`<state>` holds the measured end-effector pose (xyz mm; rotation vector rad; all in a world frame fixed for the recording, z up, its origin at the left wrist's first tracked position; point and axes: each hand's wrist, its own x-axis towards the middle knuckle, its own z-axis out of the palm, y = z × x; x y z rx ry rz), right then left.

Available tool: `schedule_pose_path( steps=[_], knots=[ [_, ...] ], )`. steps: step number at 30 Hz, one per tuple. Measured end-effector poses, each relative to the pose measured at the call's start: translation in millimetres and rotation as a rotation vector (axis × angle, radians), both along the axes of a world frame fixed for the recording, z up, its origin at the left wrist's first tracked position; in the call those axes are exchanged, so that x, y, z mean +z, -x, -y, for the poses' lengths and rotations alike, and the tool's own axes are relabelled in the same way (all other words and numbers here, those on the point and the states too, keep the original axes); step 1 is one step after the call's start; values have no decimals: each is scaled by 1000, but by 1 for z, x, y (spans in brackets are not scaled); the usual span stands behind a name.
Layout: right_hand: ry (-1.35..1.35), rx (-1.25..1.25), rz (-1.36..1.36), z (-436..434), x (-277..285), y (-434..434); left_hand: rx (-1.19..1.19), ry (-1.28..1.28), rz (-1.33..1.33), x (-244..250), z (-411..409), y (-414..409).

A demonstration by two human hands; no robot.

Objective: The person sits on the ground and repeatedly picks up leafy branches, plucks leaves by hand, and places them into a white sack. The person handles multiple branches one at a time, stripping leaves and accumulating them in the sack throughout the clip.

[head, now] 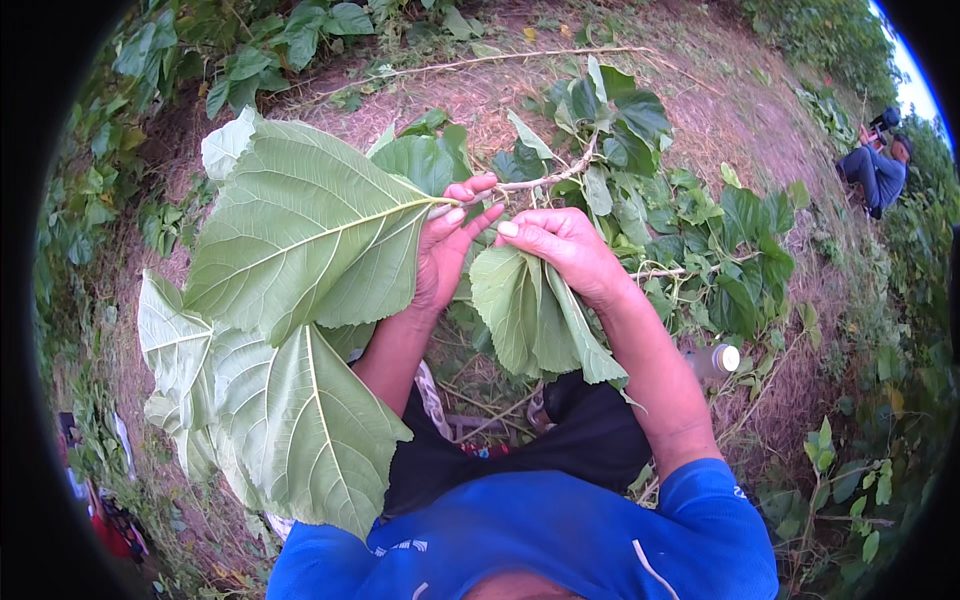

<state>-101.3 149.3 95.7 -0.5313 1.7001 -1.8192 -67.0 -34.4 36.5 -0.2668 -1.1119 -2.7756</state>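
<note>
My left hand [448,240] holds a leafy branch [544,180] near its left part, with the stem between thumb and fingers. Large pale-green leaves [307,232], undersides up, spread from there to the left and down over my left forearm. My right hand [559,244], just below the branch and close to the left fingertips, pinches several folded leaves [529,311] by their stalk ends; they hang below it. The branch runs on to the upper right into darker leaves [630,120].
More leafy cuttings [742,262] lie on the dry ground to the right, near a bottle with a white cap [726,358]. A long bare stick [510,57] lies beyond. Another person [877,169] sits at the far right. Red and dark items [112,525] are at the lower left.
</note>
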Motion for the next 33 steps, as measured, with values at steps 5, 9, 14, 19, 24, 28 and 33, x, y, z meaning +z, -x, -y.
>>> schedule_pose_path(
  steps=[5,9,14,19,24,28,33],
  knots=[
    [155,-24,89,13,7,-6,-76,207,105,-6,5,-5],
    [112,28,210,11,8,-6,-110,305,2,-22,-3,3],
    [-23,36,-13,12,8,-16,-130,404,-128,-24,3,5],
    [-31,-19,320,10,4,-26,-176,440,-270,-33,8,16],
    [-76,-3,-402,4,-22,-22,-230,466,-393,-40,14,28],
    [-142,-134,-589,3,-17,-31,-264,493,-491,-45,18,36],
    [-282,-222,-915,1,-1,-37,-258,527,-612,-46,19,40]
  ],
)
